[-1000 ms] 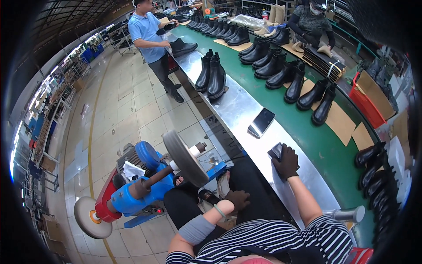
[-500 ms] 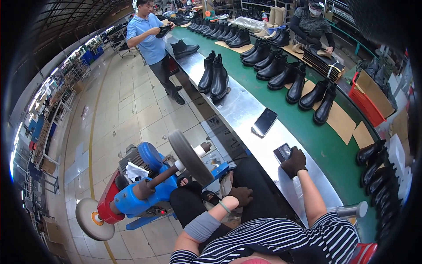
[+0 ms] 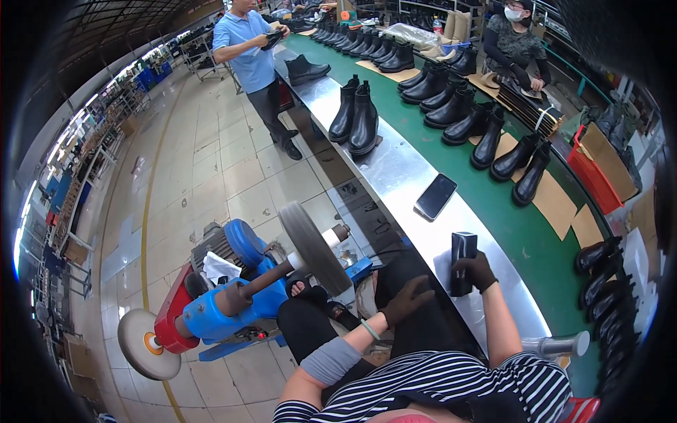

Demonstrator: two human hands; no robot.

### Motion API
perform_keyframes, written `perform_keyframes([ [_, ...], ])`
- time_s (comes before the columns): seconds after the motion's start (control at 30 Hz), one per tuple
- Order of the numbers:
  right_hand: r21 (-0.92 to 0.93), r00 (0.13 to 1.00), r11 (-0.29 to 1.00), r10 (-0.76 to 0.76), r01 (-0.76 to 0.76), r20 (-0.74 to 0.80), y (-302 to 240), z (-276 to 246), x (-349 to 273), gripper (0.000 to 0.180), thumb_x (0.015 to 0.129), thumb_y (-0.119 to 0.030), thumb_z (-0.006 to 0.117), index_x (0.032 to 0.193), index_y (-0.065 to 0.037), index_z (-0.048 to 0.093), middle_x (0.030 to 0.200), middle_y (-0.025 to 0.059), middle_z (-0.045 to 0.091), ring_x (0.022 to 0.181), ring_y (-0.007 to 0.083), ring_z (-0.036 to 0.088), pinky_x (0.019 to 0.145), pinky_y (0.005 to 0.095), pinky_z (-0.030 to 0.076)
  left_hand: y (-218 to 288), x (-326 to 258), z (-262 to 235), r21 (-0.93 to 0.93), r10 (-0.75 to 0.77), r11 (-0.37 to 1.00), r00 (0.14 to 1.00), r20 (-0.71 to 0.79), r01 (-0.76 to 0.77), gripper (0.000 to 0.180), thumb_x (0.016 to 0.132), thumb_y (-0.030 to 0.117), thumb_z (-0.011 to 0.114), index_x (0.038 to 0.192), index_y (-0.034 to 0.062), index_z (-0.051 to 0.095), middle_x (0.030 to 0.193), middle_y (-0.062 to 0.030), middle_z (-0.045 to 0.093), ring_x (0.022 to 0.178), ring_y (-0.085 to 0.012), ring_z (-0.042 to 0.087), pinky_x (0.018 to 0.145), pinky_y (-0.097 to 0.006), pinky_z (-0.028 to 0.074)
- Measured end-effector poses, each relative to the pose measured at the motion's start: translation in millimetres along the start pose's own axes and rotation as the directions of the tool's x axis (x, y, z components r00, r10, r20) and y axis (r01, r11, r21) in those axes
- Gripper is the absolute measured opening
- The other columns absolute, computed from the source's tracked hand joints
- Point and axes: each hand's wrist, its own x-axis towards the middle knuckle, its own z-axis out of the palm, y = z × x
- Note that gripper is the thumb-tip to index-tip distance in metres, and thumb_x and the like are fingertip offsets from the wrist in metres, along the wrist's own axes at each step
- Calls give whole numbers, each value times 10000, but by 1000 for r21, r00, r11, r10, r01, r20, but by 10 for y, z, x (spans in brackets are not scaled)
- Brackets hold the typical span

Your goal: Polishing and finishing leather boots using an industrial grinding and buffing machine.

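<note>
My right hand [image 3: 477, 271], in a dark brown glove, grips a dark, glossy, rectangular phone-like thing [image 3: 463, 247] over the metal strip of the bench. The fingers wrap its side, and its upper end stands up from them. My left hand [image 3: 409, 300], also gloved, hovers over my lap with its fingers apart and nothing in them. Farther along the metal strip lies a phone [image 3: 436, 196] with a dark screen. Beyond it stands a pair of black ankle boots [image 3: 362, 121], and a single black boot [image 3: 307, 70] lies farther off.
To my left is a blue and red polishing machine [image 3: 218, 307] with a dark wheel [image 3: 314, 248] near my knee and a pale wheel [image 3: 147, 344]. Rows of black boots [image 3: 451, 113] line the green belt [image 3: 493, 218]. A person [image 3: 247, 49] stands at far left; another [image 3: 517, 53] sits across.
My right hand has raised the phone-like thing from lying flat to upright. My left hand has lifted from my lap and spread its fingers. The view has shifted slightly.
</note>
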Motion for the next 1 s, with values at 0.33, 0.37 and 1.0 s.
perform_keyframes([
  [0.33, -178, 875, 869, -415, 462, 248, 129, 1872, -312, 649, 589, -275, 824, 1155, -54, 595, 1030, 188, 695, 964, 344, 692, 851, 415, 546, -406, -102, -536, -563, -171, 819, 890, -422, -110, 370, 792, 99, 736, 1149, 34, 667, 1066, -83, 696, 965, -188, 668, 881, -336, 536],
  [0.37, -177, 869, 860, -436, 479, 232, 111, 1961, -327, 635, 584, -278, 823, 1136, -61, 596, 1017, 188, 694, 958, 354, 691, 842, 426, 548, -457, -122, -602, -617, -169, 772, 887, -431, -152, 355, 772, 58, 734, 1123, 41, 685, 1050, -73, 703, 938, -186, 677, 852, -333, 552],
  [1.0, -341, 828, 783, -366, 521, 425, 135, 2396, -520, 777, 584, -413, 815, 1217, -39, 562, 892, 228, 690, 856, 400, 689, 770, 458, 553, -678, -847, -819, -140, -44, 990, 848, -528, -36, 230, 824, -64, 598, 1030, 9, 670, 1009, -70, 687, 972, -165, 640, 886, -309, 511],
])
